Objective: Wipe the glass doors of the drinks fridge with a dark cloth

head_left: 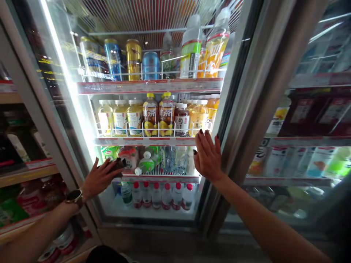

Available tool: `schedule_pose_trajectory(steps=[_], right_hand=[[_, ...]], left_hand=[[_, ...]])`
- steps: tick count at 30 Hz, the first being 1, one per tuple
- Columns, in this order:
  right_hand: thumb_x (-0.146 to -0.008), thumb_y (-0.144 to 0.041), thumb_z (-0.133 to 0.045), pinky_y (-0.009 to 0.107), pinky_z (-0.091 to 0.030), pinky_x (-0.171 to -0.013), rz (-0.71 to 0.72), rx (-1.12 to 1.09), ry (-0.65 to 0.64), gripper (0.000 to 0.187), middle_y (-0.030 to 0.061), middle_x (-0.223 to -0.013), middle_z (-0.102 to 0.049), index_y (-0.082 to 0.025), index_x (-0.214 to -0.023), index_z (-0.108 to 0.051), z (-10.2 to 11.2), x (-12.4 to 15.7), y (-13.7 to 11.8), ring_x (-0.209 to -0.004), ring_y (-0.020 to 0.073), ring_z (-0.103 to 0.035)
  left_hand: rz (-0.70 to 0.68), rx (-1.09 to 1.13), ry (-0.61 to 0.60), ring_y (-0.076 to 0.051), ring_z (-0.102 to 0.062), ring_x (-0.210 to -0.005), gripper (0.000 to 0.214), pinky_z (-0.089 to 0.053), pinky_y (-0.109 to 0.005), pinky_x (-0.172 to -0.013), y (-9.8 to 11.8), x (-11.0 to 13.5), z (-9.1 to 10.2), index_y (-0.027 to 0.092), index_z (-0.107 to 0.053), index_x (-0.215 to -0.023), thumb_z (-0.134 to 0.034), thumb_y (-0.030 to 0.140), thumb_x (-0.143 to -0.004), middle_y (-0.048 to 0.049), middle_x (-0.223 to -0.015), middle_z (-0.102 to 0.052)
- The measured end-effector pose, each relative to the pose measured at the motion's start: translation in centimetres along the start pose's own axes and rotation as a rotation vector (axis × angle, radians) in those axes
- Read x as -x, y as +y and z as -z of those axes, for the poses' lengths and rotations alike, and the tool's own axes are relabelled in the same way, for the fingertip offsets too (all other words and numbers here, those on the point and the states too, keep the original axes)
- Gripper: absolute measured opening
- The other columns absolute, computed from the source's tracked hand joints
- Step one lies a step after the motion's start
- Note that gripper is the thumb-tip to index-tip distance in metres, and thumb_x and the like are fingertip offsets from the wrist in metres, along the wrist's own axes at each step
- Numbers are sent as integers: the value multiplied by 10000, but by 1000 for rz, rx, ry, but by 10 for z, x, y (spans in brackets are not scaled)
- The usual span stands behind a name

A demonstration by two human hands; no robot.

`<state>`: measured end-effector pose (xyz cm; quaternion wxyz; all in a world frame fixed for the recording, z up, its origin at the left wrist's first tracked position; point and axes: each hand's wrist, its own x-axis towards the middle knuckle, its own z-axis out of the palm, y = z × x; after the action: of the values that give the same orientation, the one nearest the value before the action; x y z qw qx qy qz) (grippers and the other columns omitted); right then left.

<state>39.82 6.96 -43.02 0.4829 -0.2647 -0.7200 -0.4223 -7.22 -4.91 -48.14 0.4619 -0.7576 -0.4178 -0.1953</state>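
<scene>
My left hand [100, 179] reaches toward the lower part of a glass-door drinks cooler [159, 219], pinching a small dark object [117, 164] whose kind I cannot tell. A wristwatch [74, 196] sits on that wrist. My right hand [207, 157] lies flat with spread fingers against the glass door [219, 109], near its metal frame, holding nothing. Behind the glass, rows of bottled tea [158, 115] and cans [133, 60] stand on wire shelves, and a green-labelled bottle [148, 162] lies on its side near my left hand.
Red-capped water bottles [161, 195] fill the cooler's bottom shelf. A second cooler door [298, 146] with more drinks stands to the right. Store shelves with packaged goods [30, 193] stand to the left, and a dark rounded shape [105, 254] shows at the bottom edge.
</scene>
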Motion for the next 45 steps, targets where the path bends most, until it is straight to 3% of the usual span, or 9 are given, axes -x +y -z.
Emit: schedule_pose_trajectory(steps=[4,7,15,18,24,28,35,38,45], right_hand=[[-989,-182,-443,555,-239,-1316,-12,11,10,762,111,-1703,-326,-169,-1680,-120,-1,0,-1,-1610,269,-240],[-991,-194,-440,554,-233,-1318,-19,13,18,752,104,-1707,-319,-171,-1679,-137,-2,1,-1,-1610,273,-239],[-992,-207,-424,572,-256,-1305,-15,14,22,748,105,-1704,-333,-170,-1680,-132,-3,1,1,-1604,287,-261],[-1000,-216,-411,592,-282,-1289,-17,0,-9,759,108,-1697,-349,-189,-1685,-86,-1,0,2,-1592,294,-294],[-1013,-375,-496,713,-213,-1260,-132,-13,-61,776,123,-1763,-120,-273,-1684,-121,-4,12,-29,-1622,383,-149],[-953,-535,-610,769,-174,-1237,-146,61,-70,878,162,-1763,-48,-263,-1673,-189,-16,25,-51,-1618,438,-102],[-953,-547,-618,757,-169,-1244,-154,45,-65,883,173,-1760,-87,-253,-1672,-197,-16,26,-49,-1618,433,-121],[-965,-534,-609,751,-164,-1247,-154,24,-94,901,166,-1763,-52,-258,-1681,-139,-12,24,-50,-1621,424,-110],[-977,-486,-605,707,-163,-1272,-166,31,-65,878,133,-1766,-75,-283,-1683,-123,-16,27,-51,-1622,406,-133]], left_hand=[[225,-58,189,-371,-148,-1616,554,-122,-694,-1289,-64,-90,45,280,-516,-1506,-582,275,-955,-31,-1738,-221],[292,-44,339,-380,-116,-1616,561,-126,-688,-1296,-84,-127,55,236,-485,-1531,-528,333,-980,-13,-1744,-191],[283,46,161,-418,-117,-1589,993,-239,-725,-1262,19,13,-11,401,-135,-1655,-651,125,-853,-59,-1745,-35],[264,50,99,-431,-111,-1584,1013,-248,-754,-1234,36,28,-15,358,-105,-1664,-660,119,-851,-122,-1733,-52],[394,23,255,-383,7,-1621,814,-60,-736,-1271,-9,-106,36,361,-216,-1652,-625,263,-954,-52,-1761,19],[339,61,310,-325,-17,-1633,784,-92,-653,-1318,4,-162,41,387,-219,-1647,-596,263,-971,14,-1761,29],[193,114,102,-359,-146,-1610,850,-171,-656,-1307,119,-47,-33,329,-255,-1650,-663,256,-908,-122,-1701,-293],[124,116,85,-306,-236,-1596,766,-122,-565,-1337,133,-30,-38,322,-360,-1614,-642,216,-910,-118,-1612,-465],[305,121,311,-373,-61,-1625,673,-1,-681,-1296,64,-196,27,304,-420,-1584,-618,310,-941,-57,-1756,-109]])
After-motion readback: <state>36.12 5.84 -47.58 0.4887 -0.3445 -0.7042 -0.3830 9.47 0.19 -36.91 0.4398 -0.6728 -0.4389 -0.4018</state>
